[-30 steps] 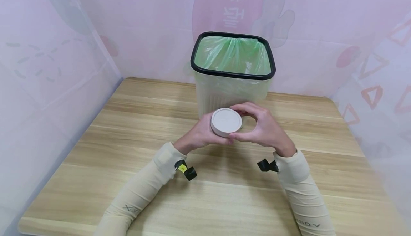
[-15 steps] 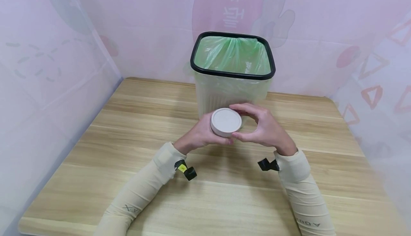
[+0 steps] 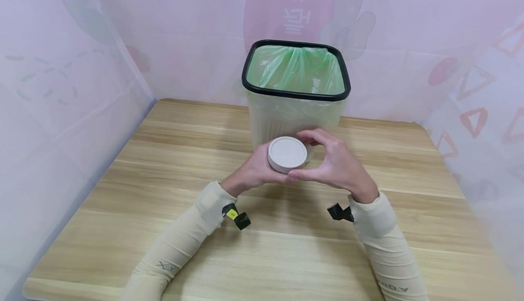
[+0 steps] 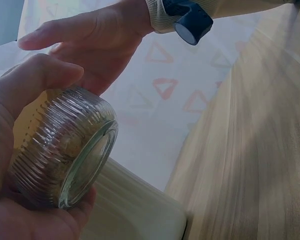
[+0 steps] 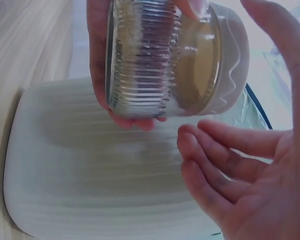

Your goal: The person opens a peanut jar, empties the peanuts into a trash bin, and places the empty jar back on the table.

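A ribbed clear glass jar (image 4: 65, 145) with a pale screw lid (image 3: 287, 154) is held over the table by my left hand (image 3: 259, 167), its fingers and thumb wrapped round the glass. Something yellowish-brown shows through the jar's wall. My right hand (image 3: 331, 162) arches around the lid with thumb and fingers parted. In the right wrist view, a gap shows between the right fingers (image 5: 230, 162) and the lid (image 5: 232, 60), and the right thumb (image 5: 275, 25) also stands off from it. The lid's side bears a wavy line.
A whitish trash bin (image 3: 294, 114) with a black rim (image 3: 296, 94) and a green plastic liner (image 3: 294, 69) stands right behind the hands at the back of the wooden table (image 3: 286, 260). Printed cloth walls (image 3: 184, 42) enclose the table at the back and sides.
My right fingers have loosened slightly away from the lid's rim, with the thumb shifting a little left along its front. The left hand and the jar stay almost in place.
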Motion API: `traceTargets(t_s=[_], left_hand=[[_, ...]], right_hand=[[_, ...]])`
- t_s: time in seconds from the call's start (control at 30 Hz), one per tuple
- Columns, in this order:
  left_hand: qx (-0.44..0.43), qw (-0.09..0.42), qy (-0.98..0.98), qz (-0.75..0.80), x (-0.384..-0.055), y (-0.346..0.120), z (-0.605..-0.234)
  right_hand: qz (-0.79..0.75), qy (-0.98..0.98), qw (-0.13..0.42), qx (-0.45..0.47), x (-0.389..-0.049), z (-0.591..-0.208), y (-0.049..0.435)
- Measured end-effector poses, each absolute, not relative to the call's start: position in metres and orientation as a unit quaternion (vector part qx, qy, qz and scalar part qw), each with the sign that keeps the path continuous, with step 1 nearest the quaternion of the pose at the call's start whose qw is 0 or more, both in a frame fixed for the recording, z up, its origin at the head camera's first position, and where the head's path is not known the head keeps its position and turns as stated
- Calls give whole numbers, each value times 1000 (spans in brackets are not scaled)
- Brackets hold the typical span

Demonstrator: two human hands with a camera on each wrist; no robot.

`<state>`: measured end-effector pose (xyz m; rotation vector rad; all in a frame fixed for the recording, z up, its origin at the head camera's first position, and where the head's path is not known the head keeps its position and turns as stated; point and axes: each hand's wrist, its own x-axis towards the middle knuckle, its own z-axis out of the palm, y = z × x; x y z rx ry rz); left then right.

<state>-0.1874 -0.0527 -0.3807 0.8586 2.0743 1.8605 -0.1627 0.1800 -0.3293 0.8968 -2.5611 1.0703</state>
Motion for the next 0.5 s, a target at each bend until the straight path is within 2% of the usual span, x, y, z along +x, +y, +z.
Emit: traceTargets(t_s=[0.27,0.5], left_hand=[[287,113,709,635,-187,-53,-379],[286,118,707,636,-187,-53,-381]], right_hand=[[337,-885,139,290,-160,-331,172],[340,-883,142,290,-160,-334,168]])
